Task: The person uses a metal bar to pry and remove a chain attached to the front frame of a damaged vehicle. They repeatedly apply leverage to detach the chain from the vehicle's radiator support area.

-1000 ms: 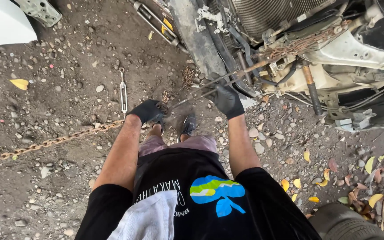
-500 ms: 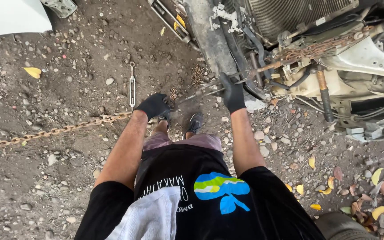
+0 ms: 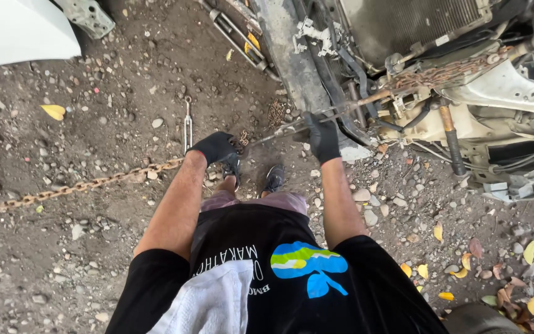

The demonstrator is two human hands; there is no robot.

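Observation:
I stand on gravel and look down past my black shirt. Both hands wear black gloves. My left hand (image 3: 216, 147) is closed around the end of a rusty chain (image 3: 75, 187) that trails off to the left over the ground. My right hand (image 3: 321, 137) grips a taut metal rod or cable (image 3: 353, 106) that runs up and right to more rusty chain (image 3: 440, 73) wrapped on the front of a stripped vehicle (image 3: 465, 74). Where chain and rod join between my hands is hard to make out.
A turnbuckle (image 3: 188, 127) lies on the dirt just beyond my left hand. A white body panel (image 3: 13, 31) sits at the top left. Stones and yellow leaves (image 3: 529, 284) are scattered at the right. My shoes (image 3: 273, 179) stand below the hands.
The view has shifted a little, so the vehicle and hands sit slightly further right and lower. Both hands keep the same grip on the chain and the rod.

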